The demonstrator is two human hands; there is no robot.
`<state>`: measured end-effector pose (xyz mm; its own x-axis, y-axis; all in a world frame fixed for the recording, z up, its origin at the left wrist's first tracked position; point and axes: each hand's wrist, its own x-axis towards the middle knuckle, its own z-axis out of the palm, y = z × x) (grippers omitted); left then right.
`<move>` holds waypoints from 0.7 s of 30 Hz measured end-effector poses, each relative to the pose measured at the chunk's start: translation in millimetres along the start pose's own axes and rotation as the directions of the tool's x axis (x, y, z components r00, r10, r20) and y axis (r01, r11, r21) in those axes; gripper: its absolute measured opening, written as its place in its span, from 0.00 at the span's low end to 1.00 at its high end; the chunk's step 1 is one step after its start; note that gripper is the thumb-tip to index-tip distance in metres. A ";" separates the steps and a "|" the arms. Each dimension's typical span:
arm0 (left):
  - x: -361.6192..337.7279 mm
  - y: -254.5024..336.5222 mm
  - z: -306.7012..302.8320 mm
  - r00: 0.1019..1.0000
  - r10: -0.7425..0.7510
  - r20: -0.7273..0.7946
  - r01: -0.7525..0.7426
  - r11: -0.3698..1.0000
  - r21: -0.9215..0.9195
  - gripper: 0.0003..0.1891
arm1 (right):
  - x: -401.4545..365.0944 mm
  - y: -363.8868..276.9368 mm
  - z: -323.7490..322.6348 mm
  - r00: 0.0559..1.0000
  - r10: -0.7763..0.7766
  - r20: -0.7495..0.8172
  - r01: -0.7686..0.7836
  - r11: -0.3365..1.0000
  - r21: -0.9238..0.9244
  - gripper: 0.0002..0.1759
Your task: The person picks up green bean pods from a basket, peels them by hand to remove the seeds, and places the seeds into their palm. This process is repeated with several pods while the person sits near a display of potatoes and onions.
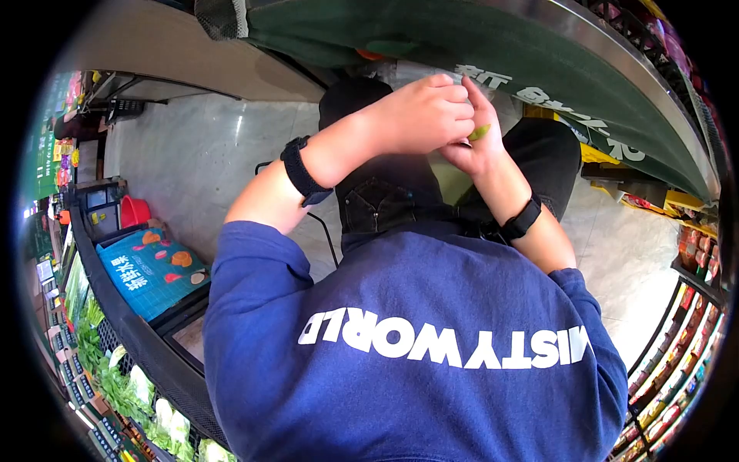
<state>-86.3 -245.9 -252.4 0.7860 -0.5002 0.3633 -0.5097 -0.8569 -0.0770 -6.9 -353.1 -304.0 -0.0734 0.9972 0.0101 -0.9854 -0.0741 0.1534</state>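
Observation:
My left hand [433, 114] is closed, knuckles up, and held right against my right hand in front of my lap. Its fingertips are turned away, so what they pinch, if anything, is hidden. My right hand [486, 146] has its thumb raised and its fingers partly hidden behind the left. A small green pod [479, 132], like a pea or bean pod, lies against its palm, held there. Black bands circle both wrists. Below the hands, between my dark-trousered legs, a pale green surface [456, 183] shows; I cannot make out what it is.
A dark green cloth [431, 46] with white lettering hangs from a stand in front of me. To the left are a blue printed box [154, 269], a red bowl [135, 211] and a rack of leafy vegetables [138, 385]. Shelves of packaged goods [677, 362] stand at right.

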 end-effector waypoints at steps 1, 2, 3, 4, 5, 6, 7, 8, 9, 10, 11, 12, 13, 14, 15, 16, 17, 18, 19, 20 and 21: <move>-1.4 0.3 -1.5 1.000 -0.003 -0.001 0.003 1.000 0.000 0.04 | -0.5 1.5 0.2 1.000 0.003 -0.002 -0.003 1.000 0.000 0.25; -2.5 -0.6 -3.7 1.000 -0.020 0.003 0.021 0.998 -0.060 0.04 | -1.4 3.0 1.7 0.994 -0.061 -0.092 0.056 0.997 -0.056 0.25; -3.0 -1.7 -6.9 0.999 -0.037 0.007 0.037 0.992 -0.120 0.04 | -1.2 5.5 7.6 0.976 -0.129 -0.177 0.109 0.987 -0.117 0.25; -3.8 -3.2 -10.3 0.999 -0.038 0.007 0.039 0.992 -0.119 0.04 | -0.6 7.3 14.4 0.976 -0.127 -0.177 0.108 0.987 -0.117 0.25; -4.7 -5.3 -14.2 0.998 -0.056 -0.009 0.054 0.990 -0.128 0.05 | 0.3 8.8 22.0 0.952 -0.182 -0.246 0.137 0.973 -0.187 0.24; -5.5 -7.1 -17.4 0.997 -0.072 -0.026 0.068 0.988 -0.138 0.06 | 1.0 9.7 25.8 0.920 -0.241 -0.308 0.162 0.952 -0.258 0.24; -6.4 -8.6 -19.4 0.997 -0.071 -0.027 0.067 0.988 -0.139 0.06 | 1.1 10.0 25.7 0.920 -0.242 -0.308 0.164 0.952 -0.259 0.24; -7.5 -9.5 -21.2 0.995 -0.098 -0.002 0.097 0.988 -0.118 0.07 | 1.0 10.6 25.3 0.924 -0.254 -0.285 0.182 0.949 -0.256 0.24; -8.0 -9.7 -22.0 0.992 -0.127 0.023 0.129 0.987 -0.096 0.08 | 0.8 11.0 24.7 0.928 -0.265 -0.261 0.199 0.946 -0.254 0.24; -7.9 -8.7 -20.2 0.991 -0.137 0.012 0.137 0.984 -0.116 0.09 | 0.4 8.1 16.5 0.929 -0.264 -0.261 0.198 0.946 -0.255 0.24; -7.4 -7.2 -18.5 0.990 -0.138 0.011 0.138 0.984 -0.114 0.09 | 0.2 2.1 1.7 0.970 -0.200 -0.141 0.177 0.971 -0.159 0.24; -6.7 -5.0 -16.8 0.981 -0.191 0.027 0.193 0.978 -0.082 0.09 | 1.5 0.7 -3.1 0.990 -0.143 -0.013 0.142 0.988 -0.066 0.23; -6.0 -3.0 -15.6 0.969 -0.244 0.042 0.246 0.968 -0.050 0.09 | 1.9 -0.2 -7.3 0.990 -0.143 -0.013 0.142 0.988 -0.065 0.23; -5.5 -1.6 -15.0 0.969 -0.244 0.042 0.246 0.968 -0.050 0.09 | 1.8 -0.7 -10.9 0.980 -0.187 -0.071 0.180 0.979 -0.092 0.24; -4.5 -0.2 -14.0 0.963 -0.264 0.048 0.266 0.964 -0.028 0.08 | 1.5 -0.6 -11.7 0.964 -0.232 -0.129 0.217 0.969 -0.121 0.25; -4.1 1.4 -13.5 0.957 -0.285 0.052 0.285 0.958 -0.006 0.08 | 1.9 5.2 -0.5 0.964 -0.233 -0.129 0.218 0.969 -0.121 0.25; -4.2 3.5 -11.0 0.957 -0.284 0.052 0.285 0.958 -0.007 0.08 | 1.5 11.7 13.1 0.928 -0.293 -0.231 0.253 0.949 -0.186 0.25; -4.8 6.1 -7.7 0.956 -0.292 0.015 0.291 0.956 0.031 0.08 | 1.6 15.7 21.9 0.877 -0.354 -0.325 0.279 0.926 -0.256 0.26; -5.0 8.4 -5.5 0.954 -0.298 -0.022 0.299 0.952 0.070 0.08 | 1.5 15.3 21.7 0.877 -0.354 -0.325 0.279 0.925 -0.257 0.26; -5.2 10.8 -4.4 0.954 -0.298 -0.024 0.299 0.952 0.071 0.08 | 1.4 14.6 21.3 0.867 -0.379 -0.325 0.300 0.916 -0.267 0.27; -5.1 14.1 -4.7 0.955 -0.296 -0.028 0.297 0.951 0.082 0.07 | 1.1 14.2 20.8 0.856 -0.403 -0.325 0.322 0.906 -0.276 0.27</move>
<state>-99.1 -254.8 -250.9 0.8914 -0.2204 0.3960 -0.2226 -0.9740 -0.0410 -17.7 -353.0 -281.3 0.2846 0.8827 -0.3740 -0.9584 0.2539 -0.1303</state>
